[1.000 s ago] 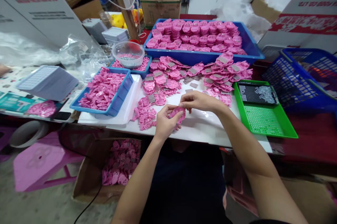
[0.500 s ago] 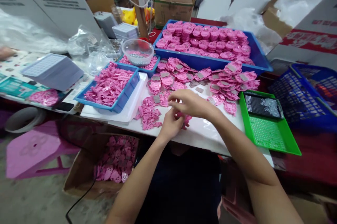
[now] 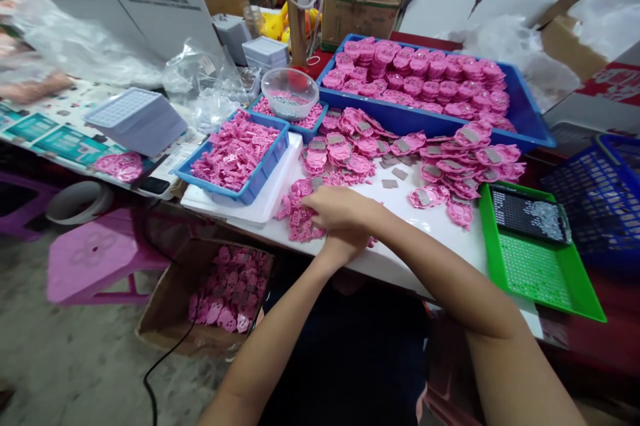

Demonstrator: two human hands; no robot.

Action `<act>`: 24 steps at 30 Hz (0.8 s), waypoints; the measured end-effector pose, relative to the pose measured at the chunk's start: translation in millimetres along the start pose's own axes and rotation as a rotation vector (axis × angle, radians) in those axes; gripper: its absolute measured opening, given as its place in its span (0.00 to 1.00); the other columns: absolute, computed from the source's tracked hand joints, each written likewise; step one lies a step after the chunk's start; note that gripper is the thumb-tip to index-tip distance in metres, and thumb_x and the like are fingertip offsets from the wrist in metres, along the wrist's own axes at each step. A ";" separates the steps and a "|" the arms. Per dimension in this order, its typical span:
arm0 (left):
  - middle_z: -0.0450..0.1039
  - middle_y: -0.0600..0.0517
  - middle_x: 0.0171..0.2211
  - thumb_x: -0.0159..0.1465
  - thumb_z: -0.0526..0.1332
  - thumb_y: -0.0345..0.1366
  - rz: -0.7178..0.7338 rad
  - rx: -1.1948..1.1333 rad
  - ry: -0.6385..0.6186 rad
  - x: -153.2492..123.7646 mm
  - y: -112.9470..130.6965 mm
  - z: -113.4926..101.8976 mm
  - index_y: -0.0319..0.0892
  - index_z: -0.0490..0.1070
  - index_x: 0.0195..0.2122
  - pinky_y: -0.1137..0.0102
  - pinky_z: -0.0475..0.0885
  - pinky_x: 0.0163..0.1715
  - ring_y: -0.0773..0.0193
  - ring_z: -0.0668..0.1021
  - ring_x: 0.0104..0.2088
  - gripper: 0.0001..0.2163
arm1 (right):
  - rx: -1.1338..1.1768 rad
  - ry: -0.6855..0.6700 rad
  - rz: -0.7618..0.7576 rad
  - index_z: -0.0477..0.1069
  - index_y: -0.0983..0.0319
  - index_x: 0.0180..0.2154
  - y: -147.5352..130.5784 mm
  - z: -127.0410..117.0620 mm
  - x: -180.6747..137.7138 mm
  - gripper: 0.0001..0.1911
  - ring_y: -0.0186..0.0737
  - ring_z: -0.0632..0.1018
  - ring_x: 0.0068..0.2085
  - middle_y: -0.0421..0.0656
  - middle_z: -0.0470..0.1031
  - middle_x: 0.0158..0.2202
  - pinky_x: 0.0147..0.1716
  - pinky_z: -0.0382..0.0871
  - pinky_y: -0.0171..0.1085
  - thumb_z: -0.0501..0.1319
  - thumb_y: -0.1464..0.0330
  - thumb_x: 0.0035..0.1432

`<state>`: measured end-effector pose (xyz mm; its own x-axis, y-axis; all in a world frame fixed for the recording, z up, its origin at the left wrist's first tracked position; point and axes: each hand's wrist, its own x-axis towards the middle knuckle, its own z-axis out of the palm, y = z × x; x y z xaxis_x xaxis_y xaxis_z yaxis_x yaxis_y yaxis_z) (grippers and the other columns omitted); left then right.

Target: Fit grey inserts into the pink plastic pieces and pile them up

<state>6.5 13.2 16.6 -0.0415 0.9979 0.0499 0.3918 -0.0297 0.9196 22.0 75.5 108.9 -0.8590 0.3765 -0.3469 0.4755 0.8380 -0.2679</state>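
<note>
White-topped table [image 3: 465, 246] spans the middle of the room, a far blue tray [image 3: 400, 121] behind it packed with stacked pink casings [image 3: 423, 61], a green tray [image 3: 585, 293] at its right end and a small blue tray [image 3: 263, 179] of thin pink parts on the left. Between them lie loose pink casings [image 3: 467, 163] and a few grey plates [image 3: 400, 173]. At the near edge the right hand [image 3: 334, 206] reaches left across the left hand [image 3: 350, 244], its curled fingers at a heap of small pink pieces [image 3: 303, 226]; whether they grip one I cannot tell. Mostly covered, the left hand seems closed around a pink casing, only an edge [image 3: 372, 241] of which shows on its right. I judge the step in hand to be taking a small piece from the heap while the casing is held; the next move calls for a light fingertip pinch on one piece, with the left hand keeping the casing steady
</note>
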 end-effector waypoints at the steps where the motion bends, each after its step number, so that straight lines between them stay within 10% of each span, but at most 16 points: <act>1: 0.81 0.45 0.42 0.65 0.59 0.34 -0.048 -0.051 0.003 -0.6 -0.9 1.6 0.44 0.76 0.45 0.54 0.68 0.62 0.49 0.79 0.52 0.10 | -0.017 0.031 -0.023 0.75 0.65 0.38 4.0 -0.8 -1.5 0.07 0.39 0.72 0.31 0.48 0.77 0.32 0.31 0.58 0.36 0.60 0.75 0.58; 6: 0.76 0.49 0.27 0.64 0.64 0.42 -0.140 -0.593 0.018 -3.0 -2.8 6.3 0.38 0.73 0.42 0.61 0.80 0.34 0.60 0.80 0.27 0.12 | 0.193 0.363 -0.128 0.71 0.62 0.36 35.9 -6.2 -29.2 0.03 0.35 0.70 0.30 0.41 0.75 0.30 0.32 0.62 0.34 0.59 0.73 0.60; 13: 0.73 0.43 0.54 0.61 0.69 0.42 -0.054 -0.796 0.122 -1.8 1.9 -1.5 0.44 0.66 0.59 0.65 0.80 0.46 0.59 0.83 0.44 0.27 | 0.604 0.898 0.073 0.74 0.59 0.48 83.2 26.0 -99.1 0.15 0.45 0.80 0.45 0.47 0.79 0.45 0.49 0.75 0.44 0.65 0.60 0.62; 17: 0.70 0.42 0.61 0.61 0.68 0.39 -0.015 -0.758 0.191 -2.5 -1.9 0.4 0.43 0.67 0.59 0.63 0.72 0.59 0.53 0.74 0.62 0.26 | 0.651 0.992 0.183 0.75 0.59 0.48 85.5 57.7 -107.1 0.16 0.46 0.81 0.47 0.48 0.80 0.47 0.51 0.76 0.47 0.63 0.56 0.64; 24: 0.76 0.46 0.55 0.68 0.59 0.44 -0.078 -0.630 0.280 -4.8 -12.1 3.6 0.44 0.73 0.53 0.63 0.67 0.62 0.58 0.75 0.59 0.15 | 0.452 0.920 0.140 0.71 0.58 0.56 69.0 88.4 -90.2 0.16 0.46 0.81 0.51 0.48 0.79 0.53 0.53 0.76 0.46 0.55 0.65 0.70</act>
<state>5.3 8.9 3.9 -0.3167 0.9485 -0.0044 -0.2270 -0.0713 0.9713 149.1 64.4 42.3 -0.5131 0.7748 0.3693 0.4458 0.6083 -0.6567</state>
